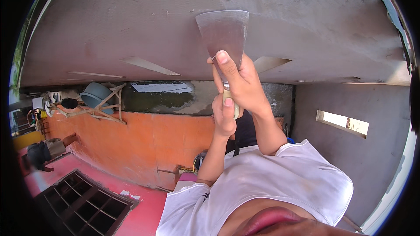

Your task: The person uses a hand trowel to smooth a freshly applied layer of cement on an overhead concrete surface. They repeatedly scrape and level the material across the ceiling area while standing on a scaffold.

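Observation:
A wide putty knife (224, 30) with a flared metal blade and a pale handle is held in both hands. My left hand (225, 116) is closed around the handle, its thumb lying along it. Higher up, my right hand (243, 81) grips the neck and lower blade, with its thumb pressed on the blade's face. The blade's straight edge points away from me at the grey plastered wall (131, 22). It looks to be against that surface, though I cannot tell whether the whole edge touches. Faint marks and ridges show in the plaster near the blade.
Narrow slots (151, 66) pierce the grey wall; another slot (343, 123) opens in the side wall at right. To the left, a blue-grey tub (97, 96) sits by a wooden trestle (116, 105) on the orange floor (131, 135). Another person (43, 150) stands at far left, near a barred window (87, 201).

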`<state>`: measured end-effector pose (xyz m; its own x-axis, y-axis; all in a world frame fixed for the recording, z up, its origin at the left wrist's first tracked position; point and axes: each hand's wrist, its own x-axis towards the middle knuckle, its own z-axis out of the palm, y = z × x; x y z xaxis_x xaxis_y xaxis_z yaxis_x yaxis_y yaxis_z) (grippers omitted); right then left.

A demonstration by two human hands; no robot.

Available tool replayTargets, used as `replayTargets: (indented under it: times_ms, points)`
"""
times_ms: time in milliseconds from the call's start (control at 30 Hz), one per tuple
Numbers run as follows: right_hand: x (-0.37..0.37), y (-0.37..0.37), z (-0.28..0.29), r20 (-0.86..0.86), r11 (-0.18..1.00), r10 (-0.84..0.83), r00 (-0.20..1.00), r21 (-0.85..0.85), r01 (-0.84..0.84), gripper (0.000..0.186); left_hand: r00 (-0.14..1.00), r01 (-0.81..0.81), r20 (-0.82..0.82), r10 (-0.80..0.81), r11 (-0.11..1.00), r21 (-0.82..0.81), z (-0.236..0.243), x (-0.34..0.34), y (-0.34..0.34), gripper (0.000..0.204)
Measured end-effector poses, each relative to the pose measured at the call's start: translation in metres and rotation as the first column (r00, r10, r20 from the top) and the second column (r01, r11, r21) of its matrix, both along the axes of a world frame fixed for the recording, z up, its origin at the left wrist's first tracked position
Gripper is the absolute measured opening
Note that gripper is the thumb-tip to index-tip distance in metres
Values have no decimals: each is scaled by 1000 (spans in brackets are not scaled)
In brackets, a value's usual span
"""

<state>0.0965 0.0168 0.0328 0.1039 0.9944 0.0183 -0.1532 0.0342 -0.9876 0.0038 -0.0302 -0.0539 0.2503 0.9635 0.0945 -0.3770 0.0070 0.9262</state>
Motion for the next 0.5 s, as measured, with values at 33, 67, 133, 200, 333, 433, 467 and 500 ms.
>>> replayTargets:
  times_ms: [33,67,133,200,333,433,467,500]
  points:
    - [4,-7,-2,16,997,-70,997,39,69,43,998,52,-33,-51,998,43,6,3,1,44]
    - [8,-16,-7,28,987,-139,990,80,136,44,993,104,-69,-99,991,84,13,4,3,43]
    - [12,-22,-13,20,926,-314,949,225,302,39,960,256,-122,-251,966,31,24,5,2,41]
    - [21,-31,-16,-7,926,-333,943,186,329,34,937,321,-150,-316,947,9,21,10,2,39]
    - [29,-32,-8,38,943,-309,950,142,301,28,965,258,-42,-258,966,-4,22,24,-3,36]
    - [22,-26,-8,67,911,-370,927,223,347,30,982,186,-26,-186,982,-17,16,26,-5,36]
    - [20,-24,-11,63,888,-403,913,268,373,31,985,165,-39,-165,986,-10,13,25,-4,36]
    - [19,-23,-14,45,899,-389,920,237,369,31,986,154,-57,-155,988,-11,14,24,-3,36]
